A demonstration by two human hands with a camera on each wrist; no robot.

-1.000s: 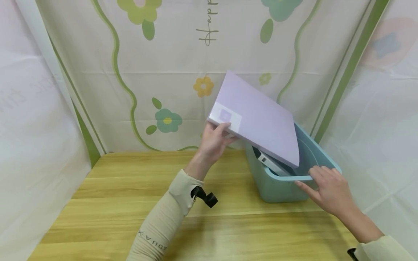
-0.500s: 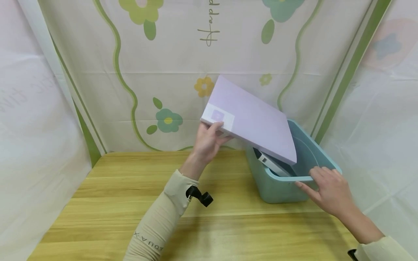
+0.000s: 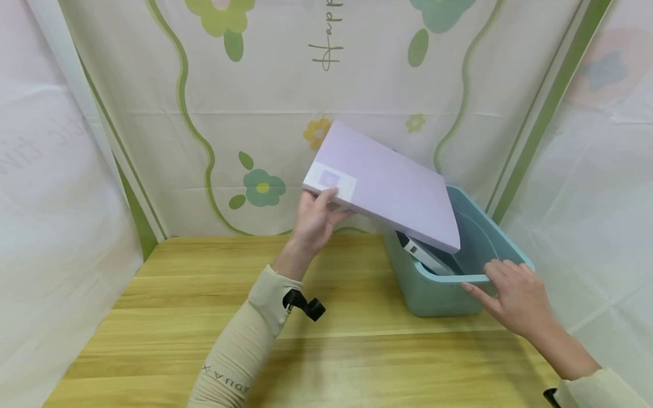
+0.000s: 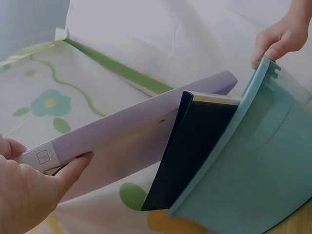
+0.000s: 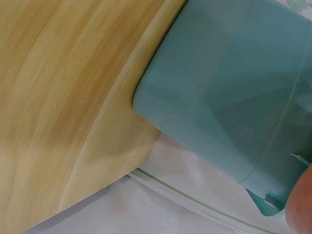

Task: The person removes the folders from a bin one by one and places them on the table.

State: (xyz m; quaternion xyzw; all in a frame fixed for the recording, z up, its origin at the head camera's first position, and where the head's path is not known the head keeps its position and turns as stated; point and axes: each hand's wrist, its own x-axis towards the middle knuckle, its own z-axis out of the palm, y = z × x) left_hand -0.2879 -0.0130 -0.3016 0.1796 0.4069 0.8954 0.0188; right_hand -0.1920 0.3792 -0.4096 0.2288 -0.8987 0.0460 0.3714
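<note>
My left hand (image 3: 312, 224) grips a light purple file folder (image 3: 395, 190) by its labelled corner, thumb on top and fingers beneath. The folder slants down to the right, its far end over a blue-green plastic bin (image 3: 444, 300). Inside the bin leans a dark binder (image 4: 195, 141) with a white edge, partly covered by the folder in the head view. My right hand (image 3: 517, 294) holds the bin's near rim, fingers over the edge and thumb outside. Only a bit of a right finger (image 5: 300, 204) shows in the right wrist view.
The bin stands at the right of a wooden table (image 3: 214, 317). A white cloth backdrop (image 3: 275, 85) with printed flowers hangs behind the table, and white cloth sides (image 3: 612, 215) enclose it left and right.
My left hand has moved left and slightly down, drawing the folder leftward and a little flatter. My right hand and the bin have stayed in place.
</note>
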